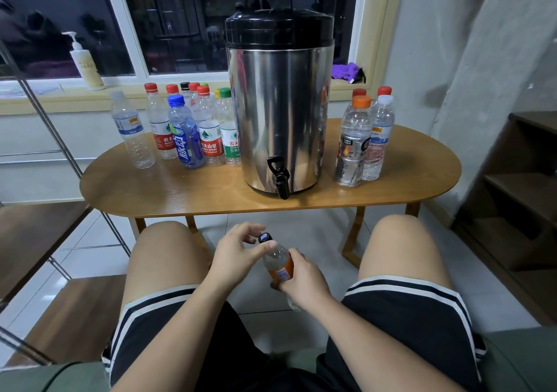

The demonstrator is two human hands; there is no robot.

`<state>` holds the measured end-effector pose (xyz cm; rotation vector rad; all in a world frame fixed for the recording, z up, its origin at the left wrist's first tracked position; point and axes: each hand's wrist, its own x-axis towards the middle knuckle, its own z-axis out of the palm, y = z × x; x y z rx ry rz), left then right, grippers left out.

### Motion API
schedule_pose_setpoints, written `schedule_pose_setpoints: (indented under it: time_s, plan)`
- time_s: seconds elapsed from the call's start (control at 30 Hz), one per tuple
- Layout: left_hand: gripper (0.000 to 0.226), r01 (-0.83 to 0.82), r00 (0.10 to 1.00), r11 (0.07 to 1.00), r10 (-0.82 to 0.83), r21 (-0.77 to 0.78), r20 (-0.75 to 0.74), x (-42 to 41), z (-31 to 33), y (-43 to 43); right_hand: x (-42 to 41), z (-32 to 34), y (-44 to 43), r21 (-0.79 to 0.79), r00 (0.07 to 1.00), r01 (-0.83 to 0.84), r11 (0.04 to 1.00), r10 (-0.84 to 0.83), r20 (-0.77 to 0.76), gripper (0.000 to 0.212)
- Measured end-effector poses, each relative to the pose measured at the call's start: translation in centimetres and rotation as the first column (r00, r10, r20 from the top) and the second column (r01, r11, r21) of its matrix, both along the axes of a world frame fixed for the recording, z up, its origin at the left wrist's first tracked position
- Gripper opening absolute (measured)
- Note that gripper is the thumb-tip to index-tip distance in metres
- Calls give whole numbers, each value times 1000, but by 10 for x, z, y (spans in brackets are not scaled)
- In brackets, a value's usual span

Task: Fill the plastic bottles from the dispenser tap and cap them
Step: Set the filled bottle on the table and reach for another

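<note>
Pinching the dark cap between thumb and fingertips, the left hand works at the neck of an orange-labelled bottle that the right hand grips around its body, low between the knees. Whether the cap is going on or off cannot be told. If off, the bottle must next go up under the tap of the steel dispenser on the table.

A pump bottle and purple cloth sit on the windowsill; wooden shelves stand at right.

red-label bottles "农夫山泉", blue bottle "脉动"
</note>
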<state>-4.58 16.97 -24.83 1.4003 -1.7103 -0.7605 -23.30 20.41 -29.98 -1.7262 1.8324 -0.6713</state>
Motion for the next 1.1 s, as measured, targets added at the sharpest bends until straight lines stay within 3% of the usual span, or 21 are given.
schedule_pose_setpoints:
  time_s: [0.17, 0.33, 0.47, 0.63, 0.8, 0.93, 1.1]
  plan:
    - [19, 10, 999, 1000, -9, 29, -44, 2, 1, 1, 1, 0, 0, 5, 1000, -14, 1000, 14, 3, 65]
    - [33, 38, 995, 998, -32, 55, -96, 1, 2, 2, 0, 0, 1, -9, 1000, -22, 1000, 22, 19, 64]
    - [26, -29, 991, 999, 32, 25, -133, 0, 2, 2, 1, 0, 2, -22, 999, -27, 999, 28, 34, 61]
    - [29, 54, 981, 994, -35, 93, -189, 2, 7, 4, -2, 1, 1, -21, 998, -11, 1000, 12, 55, 60]
    - [31, -50, 989, 996, 59, 68, -133, -3, 4, 5, 0, 2, 3, -50, 999, -45, 998, 46, 18, 65]
    - [50, -152, 976, 984, 165, 97, -140, -2, 1, 0, 2, 3, 4, -66, 999, -54, 996, 54, 2, 68]
    - [51, -136, 978, 985, 150, 102, -143, 0, 0, -1, 1, 3, 3, -83, 999, -48, 995, 46, -24, 67]
